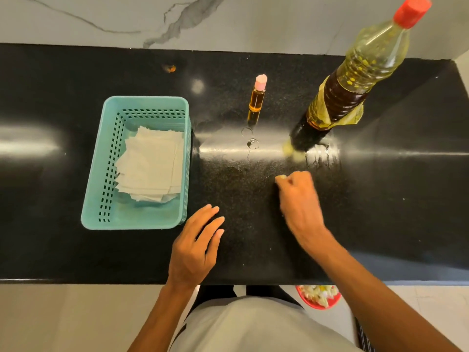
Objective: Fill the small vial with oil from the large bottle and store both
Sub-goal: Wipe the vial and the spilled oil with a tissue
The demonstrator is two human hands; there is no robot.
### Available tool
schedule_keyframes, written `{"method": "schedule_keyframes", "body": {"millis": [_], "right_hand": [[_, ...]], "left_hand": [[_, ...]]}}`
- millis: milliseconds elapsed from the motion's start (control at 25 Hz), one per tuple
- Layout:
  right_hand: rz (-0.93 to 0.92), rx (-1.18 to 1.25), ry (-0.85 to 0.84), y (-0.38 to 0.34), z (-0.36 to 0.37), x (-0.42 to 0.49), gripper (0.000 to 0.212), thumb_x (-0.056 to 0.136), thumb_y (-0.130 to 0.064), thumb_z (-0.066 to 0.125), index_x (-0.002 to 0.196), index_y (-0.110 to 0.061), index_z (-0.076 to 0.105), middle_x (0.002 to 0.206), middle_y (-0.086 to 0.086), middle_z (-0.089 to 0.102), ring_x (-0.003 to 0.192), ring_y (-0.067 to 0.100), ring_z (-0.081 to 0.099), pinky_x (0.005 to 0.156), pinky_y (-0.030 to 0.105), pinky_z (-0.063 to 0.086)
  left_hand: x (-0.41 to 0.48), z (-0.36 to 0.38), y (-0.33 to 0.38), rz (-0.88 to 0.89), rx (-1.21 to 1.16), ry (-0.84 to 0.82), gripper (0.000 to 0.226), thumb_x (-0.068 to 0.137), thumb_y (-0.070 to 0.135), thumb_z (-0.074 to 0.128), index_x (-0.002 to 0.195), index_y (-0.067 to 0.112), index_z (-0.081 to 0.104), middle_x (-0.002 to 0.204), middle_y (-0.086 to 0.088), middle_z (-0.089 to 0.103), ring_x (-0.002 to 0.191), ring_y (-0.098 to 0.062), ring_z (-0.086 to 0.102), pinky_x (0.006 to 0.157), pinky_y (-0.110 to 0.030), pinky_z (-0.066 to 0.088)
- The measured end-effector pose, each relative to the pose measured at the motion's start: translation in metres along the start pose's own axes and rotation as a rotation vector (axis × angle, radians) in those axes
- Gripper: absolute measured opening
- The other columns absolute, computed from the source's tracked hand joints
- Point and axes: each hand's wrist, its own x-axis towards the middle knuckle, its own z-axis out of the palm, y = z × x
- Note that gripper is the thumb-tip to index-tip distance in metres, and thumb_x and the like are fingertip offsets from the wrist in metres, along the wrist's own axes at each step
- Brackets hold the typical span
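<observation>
A small vial with a pink cap stands upright on the black counter, holding amber oil. To its right stands the large oil bottle with its red cap on and a torn yellow label. My right hand is closed around a small pale wad, pressed on the counter in front of the bottle. My left hand rests flat with fingers apart near the counter's front edge, holding nothing. Oil drops and smears lie between the vial and my hands.
A teal plastic basket with several white paper tissues stands at the left of the counter. A marble wall runs behind. A red bowl sits on the floor below the counter's edge.
</observation>
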Motion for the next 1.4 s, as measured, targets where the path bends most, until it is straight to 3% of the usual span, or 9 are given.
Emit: {"method": "schedule_keyframes", "body": {"millis": [120,240,320,440,520,800,960,1160,1400], "right_hand": [[-0.259,-0.037,-0.231,-0.036,0.019,-0.045,0.021,0.101,-0.024,0.042,0.089,-0.017,0.058,0.094,0.009,0.052,0.092,0.027,0.050,0.080,0.040,0.043],[0.024,-0.122,-0.095,-0.003,-0.005,-0.018,0.023,0.092,-0.020,0.062,0.069,-0.020,0.063,0.070,0.002,0.054,0.073,0.024,0.052,0.064,0.033,0.039],[0.013,-0.236,0.080,-0.005,-0.003,0.024,0.012,0.087,-0.007,0.066,0.087,-0.013,0.077,0.070,0.007,0.062,0.072,0.028,0.057,0.062,0.031,0.044],[-0.130,-0.139,-0.183,-0.052,0.035,0.003,0.017,0.087,-0.008,0.063,0.101,-0.008,0.071,0.088,0.007,0.059,0.088,0.027,0.055,0.071,0.014,0.036],[-0.355,-0.187,-0.255,-0.051,0.039,-0.028,0.025,0.080,-0.009,0.071,0.105,-0.010,0.069,0.096,0.009,0.060,0.092,0.026,0.055,0.073,0.021,0.044],[-0.172,0.019,-0.101,-0.068,0.050,0.003,0.020,0.095,-0.030,0.057,0.090,-0.011,0.065,0.090,0.002,0.053,0.074,0.012,0.051,0.070,0.033,0.043],[0.108,0.085,-0.004,-0.040,0.032,0.017,0.024,0.094,-0.029,0.061,0.071,-0.023,0.063,0.076,0.006,0.047,0.066,0.014,0.046,0.066,0.032,0.038],[-0.223,0.003,-0.187,-0.082,0.054,-0.013,0.016,0.095,-0.028,0.058,0.088,-0.014,0.062,0.087,0.002,0.050,0.077,0.011,0.046,0.066,0.028,0.039],[-0.071,-0.002,-0.006,-0.084,0.045,0.041,0.015,0.093,-0.020,0.062,0.089,-0.006,0.067,0.086,0.006,0.051,0.074,0.014,0.049,0.066,0.028,0.036]], "left_hand": [[-0.003,0.002,-0.006,0.065,-0.011,-0.040,0.028,0.100,0.016,0.058,0.119,0.000,0.070,0.134,-0.016,0.062,0.133,-0.026,0.054,0.110,-0.035,0.047],[-0.004,0.002,-0.011,0.087,-0.052,-0.057,0.031,0.102,0.021,0.055,0.122,0.001,0.069,0.137,-0.015,0.060,0.135,-0.027,0.052,0.105,-0.044,0.050],[-0.004,0.003,-0.011,0.079,-0.057,-0.051,0.031,0.103,0.022,0.055,0.123,0.002,0.068,0.137,-0.015,0.060,0.135,-0.026,0.052,0.103,-0.047,0.051],[-0.002,0.003,-0.010,0.046,-0.051,-0.077,0.037,0.103,0.024,0.051,0.132,0.003,0.062,0.144,-0.014,0.055,0.140,-0.027,0.047,0.109,-0.048,0.046],[0.000,0.001,-0.010,-0.008,-0.049,-0.148,0.047,0.105,0.032,0.044,0.144,0.006,0.048,0.153,-0.013,0.045,0.147,-0.027,0.036,0.117,-0.046,0.037],[0.004,-0.002,-0.010,-0.075,-0.063,-0.270,0.067,0.104,0.053,0.031,0.156,0.010,0.025,0.166,-0.007,0.021,0.154,-0.024,0.015,0.126,-0.034,0.013],[0.006,-0.005,-0.012,-0.074,-0.117,-0.276,0.070,0.103,0.054,0.032,0.156,0.007,0.025,0.166,-0.008,0.019,0.155,-0.026,0.015,0.124,-0.041,0.021],[0.005,-0.007,-0.010,-0.131,-0.249,-0.255,0.077,0.102,0.059,0.028,0.157,0.005,0.019,0.167,-0.007,0.013,0.155,-0.027,0.012,0.118,-0.054,0.031],[0.007,-0.007,-0.011,-0.144,-0.261,-0.237,0.081,0.100,0.064,0.025,0.158,0.007,0.016,0.167,-0.008,0.013,0.155,-0.029,0.013,0.115,-0.059,0.033]]}}
